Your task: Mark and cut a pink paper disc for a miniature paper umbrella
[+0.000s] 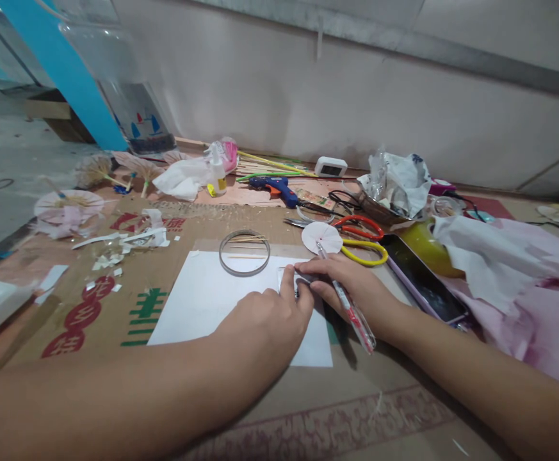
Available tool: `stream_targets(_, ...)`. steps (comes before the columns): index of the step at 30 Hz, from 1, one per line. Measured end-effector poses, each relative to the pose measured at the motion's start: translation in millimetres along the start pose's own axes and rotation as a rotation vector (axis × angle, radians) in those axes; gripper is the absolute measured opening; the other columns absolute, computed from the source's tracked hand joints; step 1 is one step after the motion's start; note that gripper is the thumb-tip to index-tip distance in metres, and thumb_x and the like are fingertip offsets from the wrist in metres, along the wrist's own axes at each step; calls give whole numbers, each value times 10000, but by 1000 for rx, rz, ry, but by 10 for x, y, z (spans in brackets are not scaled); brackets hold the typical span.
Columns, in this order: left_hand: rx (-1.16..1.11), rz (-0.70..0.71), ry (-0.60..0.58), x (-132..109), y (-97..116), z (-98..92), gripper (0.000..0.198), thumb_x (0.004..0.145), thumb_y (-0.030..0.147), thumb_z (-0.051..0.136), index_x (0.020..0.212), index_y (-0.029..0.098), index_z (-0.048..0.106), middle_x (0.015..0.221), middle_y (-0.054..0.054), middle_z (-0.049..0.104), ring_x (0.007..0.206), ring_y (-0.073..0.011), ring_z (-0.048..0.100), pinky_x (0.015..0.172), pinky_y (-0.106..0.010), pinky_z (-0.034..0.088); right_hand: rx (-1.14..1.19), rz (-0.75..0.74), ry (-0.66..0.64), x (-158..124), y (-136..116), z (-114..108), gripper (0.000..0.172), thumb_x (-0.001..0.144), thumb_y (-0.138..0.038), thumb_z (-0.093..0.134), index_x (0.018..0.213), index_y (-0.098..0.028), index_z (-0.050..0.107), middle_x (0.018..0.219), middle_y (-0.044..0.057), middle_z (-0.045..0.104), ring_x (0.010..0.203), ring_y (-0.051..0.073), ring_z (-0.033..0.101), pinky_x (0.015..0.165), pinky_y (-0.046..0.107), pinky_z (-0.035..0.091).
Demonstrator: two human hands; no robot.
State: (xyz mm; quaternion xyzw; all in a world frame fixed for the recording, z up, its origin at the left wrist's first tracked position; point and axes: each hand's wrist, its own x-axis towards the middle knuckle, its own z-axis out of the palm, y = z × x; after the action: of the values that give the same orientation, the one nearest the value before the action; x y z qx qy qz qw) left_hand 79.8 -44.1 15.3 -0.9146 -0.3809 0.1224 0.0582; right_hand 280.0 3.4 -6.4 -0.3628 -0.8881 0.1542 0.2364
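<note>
A sheet of white paper (202, 294) lies on the cardboard in front of me. Over its right part, my left hand (272, 317) has its fingers bent together at a small, clear, dark-marked piece (282, 276), mostly hidden by the fingers. My right hand (349, 285) meets it there, fingertips touching the same spot. A clear pen with red markings (353, 314) is tucked in the right hand, slanting across the fingers. Just beyond, a round white paper disc (312, 238) rests by the scissors. A grey ring (221, 256) with several toothpicks (245, 257) sits on the sheet's far edge.
Red-and-yellow-handled scissors (365, 259) and a phone (426, 282) lie to the right, near pink and white cloth (524, 282). Behind are a blue glue gun (279, 189), a glue bottle (218, 173) and sticks. Paper scraps (109, 261) and small paper umbrellas (68, 208) are at left.
</note>
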Motion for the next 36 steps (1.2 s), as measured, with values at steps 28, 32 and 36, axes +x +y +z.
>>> stream_targets(28,-43,-22,-12,13,9,-5,492,1000,107,444,1488,58,475,1516,-361,463,736,-249,772,525,-316,608,11,-20,-20,10,-13,-7,266,1030,-369,553,1208,-236,699,1085,102,777,973,242,717,836,375,571)
stream_targets(32,-41,-20,-11,15,11,-10,471,993,97,438,1458,55,503,1520,-360,458,720,-244,770,509,-311,601,8,-40,-20,12,-17,-12,270,1035,-360,546,1211,-219,694,1097,111,778,978,242,719,837,373,570)
stream_targets(36,-30,-22,2,20,4,-7,455,983,86,442,1430,51,526,1529,-353,449,719,-240,766,509,-313,600,-1,-38,-17,12,-16,-11,269,1030,-348,554,1213,-213,697,1107,119,778,970,248,720,843,387,569)
